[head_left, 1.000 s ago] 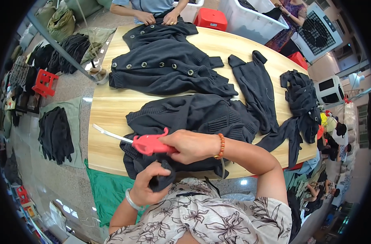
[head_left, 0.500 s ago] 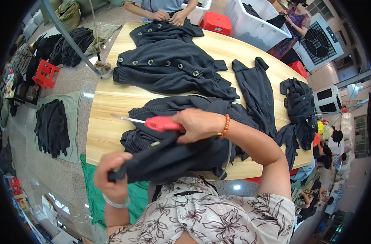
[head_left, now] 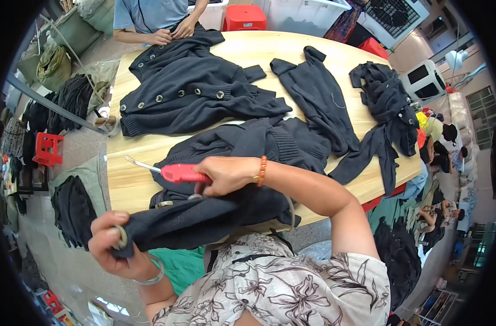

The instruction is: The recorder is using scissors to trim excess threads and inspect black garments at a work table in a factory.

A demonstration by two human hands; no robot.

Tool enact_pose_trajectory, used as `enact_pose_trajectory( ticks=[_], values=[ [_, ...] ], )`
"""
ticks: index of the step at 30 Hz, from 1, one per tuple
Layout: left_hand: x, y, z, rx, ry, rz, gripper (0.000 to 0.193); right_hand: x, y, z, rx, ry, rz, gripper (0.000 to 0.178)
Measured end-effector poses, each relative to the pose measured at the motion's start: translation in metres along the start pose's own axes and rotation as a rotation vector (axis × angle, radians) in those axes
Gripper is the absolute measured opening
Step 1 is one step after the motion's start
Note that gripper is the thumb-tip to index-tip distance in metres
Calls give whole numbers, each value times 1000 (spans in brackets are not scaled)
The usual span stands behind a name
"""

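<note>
At the lower left, my left hand (head_left: 116, 244) is closed on the button edge of a black knit cardigan (head_left: 193, 220), a pale button (head_left: 120, 237) showing between its fingers. The cardigan's edge is stretched along the table's near side. My right hand (head_left: 226, 175) is wrapped round a red-handled tool (head_left: 178, 173) with a slim metal tip pointing left, above the cardigan. The tool's exact kind I cannot make out. A grey cord (head_left: 292, 209) hangs below my right forearm. Right behind the tool, another dark knit garment (head_left: 242, 138) lies bunched up.
Black buttoned cardigans (head_left: 204, 81) lie across the wooden table (head_left: 125, 165), with more dark garments (head_left: 386, 95) to the right. A co-worker's hands (head_left: 174, 32) handle one at the far edge. A red stool (head_left: 244, 18) stands behind; a grey pole (head_left: 57, 106) slants at left.
My left hand has moved left with the cardigan's edge, and a button now shows in its fingers. My right hand and the red tool have shifted slightly left. The whole view has turned.
</note>
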State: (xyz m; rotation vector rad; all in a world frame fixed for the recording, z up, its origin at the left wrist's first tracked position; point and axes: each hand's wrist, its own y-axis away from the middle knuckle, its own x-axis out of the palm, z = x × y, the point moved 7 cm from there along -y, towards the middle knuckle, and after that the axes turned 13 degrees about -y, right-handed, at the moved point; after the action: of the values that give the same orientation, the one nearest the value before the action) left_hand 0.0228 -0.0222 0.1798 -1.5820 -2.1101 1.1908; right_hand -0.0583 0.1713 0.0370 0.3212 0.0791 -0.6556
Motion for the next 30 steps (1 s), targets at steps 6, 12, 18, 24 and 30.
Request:
enact_pose_trajectory(
  ticks=[6,12,18,24,30],
  values=[
    [4,-3,2,-69,-25,27,19,15,5,38,-132,-264,145,30],
    [-8,-10,-18,-37,-78,-145,25,-25,2,53,-168,-139,-462,40],
    [-14,-16,-22,-22,-39,-178,26,-1,-3,48,-124,393,-487,31],
    [-14,-25,-10,44,-89,-192,24,-42,-4,6,-13,542,-663,17],
    [-24,-38,79,-186,88,-235,25,-206,98,35,134,1066,-1309,20]
  ],
)
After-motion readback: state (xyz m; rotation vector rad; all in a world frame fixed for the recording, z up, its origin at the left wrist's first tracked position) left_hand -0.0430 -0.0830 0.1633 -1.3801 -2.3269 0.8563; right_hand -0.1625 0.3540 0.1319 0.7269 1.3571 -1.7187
